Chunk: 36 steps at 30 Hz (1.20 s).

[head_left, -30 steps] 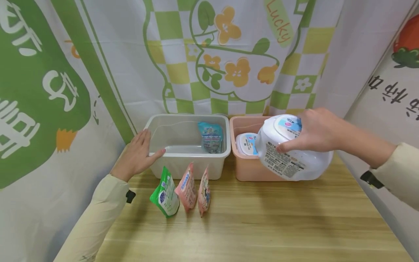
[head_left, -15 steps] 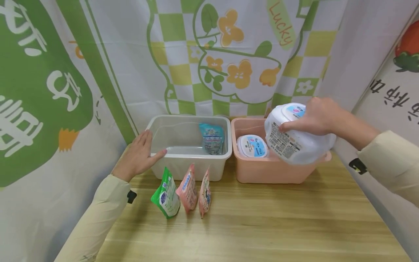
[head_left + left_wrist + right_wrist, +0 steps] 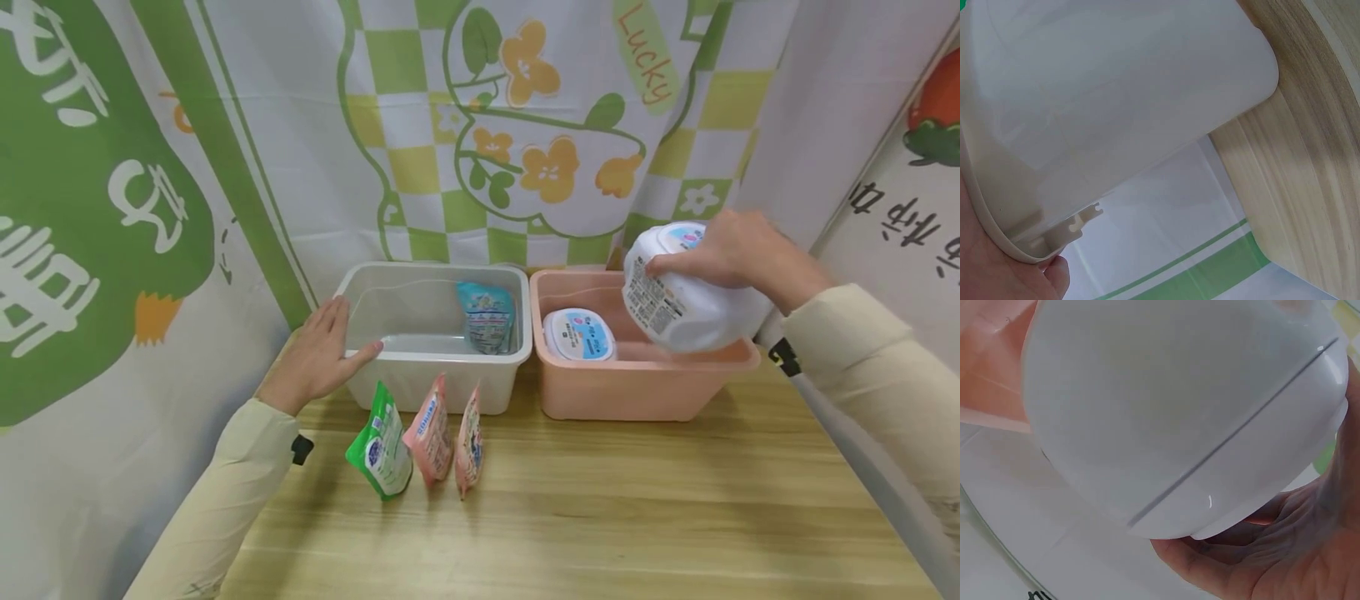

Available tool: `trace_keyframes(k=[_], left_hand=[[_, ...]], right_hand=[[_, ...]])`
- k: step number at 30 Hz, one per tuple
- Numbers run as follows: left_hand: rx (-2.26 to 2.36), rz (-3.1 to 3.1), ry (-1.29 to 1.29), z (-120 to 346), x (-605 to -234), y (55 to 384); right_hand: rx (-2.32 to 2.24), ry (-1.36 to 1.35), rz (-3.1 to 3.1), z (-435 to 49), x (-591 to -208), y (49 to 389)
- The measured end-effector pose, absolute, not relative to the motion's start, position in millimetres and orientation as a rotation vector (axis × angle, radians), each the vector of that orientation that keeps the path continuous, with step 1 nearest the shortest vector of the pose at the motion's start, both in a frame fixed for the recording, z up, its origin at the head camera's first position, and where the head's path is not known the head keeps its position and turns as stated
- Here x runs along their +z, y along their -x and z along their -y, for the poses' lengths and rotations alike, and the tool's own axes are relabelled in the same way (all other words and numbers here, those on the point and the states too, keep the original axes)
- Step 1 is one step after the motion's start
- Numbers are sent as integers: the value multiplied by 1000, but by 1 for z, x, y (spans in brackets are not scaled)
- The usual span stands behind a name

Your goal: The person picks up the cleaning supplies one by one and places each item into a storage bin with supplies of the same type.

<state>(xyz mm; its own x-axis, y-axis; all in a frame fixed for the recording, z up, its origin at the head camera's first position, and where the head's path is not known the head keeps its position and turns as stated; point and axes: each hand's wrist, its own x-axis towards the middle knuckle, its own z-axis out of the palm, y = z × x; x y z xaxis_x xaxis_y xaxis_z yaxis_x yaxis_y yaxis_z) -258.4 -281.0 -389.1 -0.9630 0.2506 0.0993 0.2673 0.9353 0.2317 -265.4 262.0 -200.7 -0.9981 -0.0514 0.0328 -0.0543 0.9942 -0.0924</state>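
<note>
My right hand [image 3: 738, 254] grips a white plastic tub [image 3: 675, 308] near its blue-labelled lid, thumb on the near side. The tub is tilted over the right part of the pink bin [image 3: 615, 392]. A similar white lidded tub [image 3: 579, 335] stands in that bin's left end. In the right wrist view, the held tub's smooth white body [image 3: 1166, 425] fills most of the picture. My left hand [image 3: 311, 358] rests on the left rim of the light grey bin [image 3: 427, 375], fingers fairly straight and thumb along the front rim. A blue pouch [image 3: 486, 318] stands inside the grey bin.
In front of the grey bin, a green-and-white pouch [image 3: 381, 446], a pink pouch [image 3: 431, 433] and another pink-edged pouch [image 3: 469, 446] stand upright on the wooden table [image 3: 570, 517]. A patterned curtain [image 3: 420, 125] hangs close behind both bins.
My right hand has moved the white tub rightward and back, uncovering more of the pink bin and the tub inside it. The left hand has stayed on the grey bin's rim.
</note>
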Motion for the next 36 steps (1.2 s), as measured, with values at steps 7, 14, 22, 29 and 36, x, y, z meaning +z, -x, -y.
trace_keyframes(k=[7,14,22,29,36], left_hand=[[-382,3017,402,281,-390,259],[-381,3009,407,282,-390,258],[-379,2995,405,281,-391,258],[-398,2998,406,280,-395,260],[-405,2999,394,282,-392,258]], right_hand=[[201,-52,3119,-270,-212,277],[184,-50,3094,-271,-233,287],[205,-16,3082,-271,-257,293],[249,8,3085,-271,-273,296],[256,16,3072,-269,-287,301]])
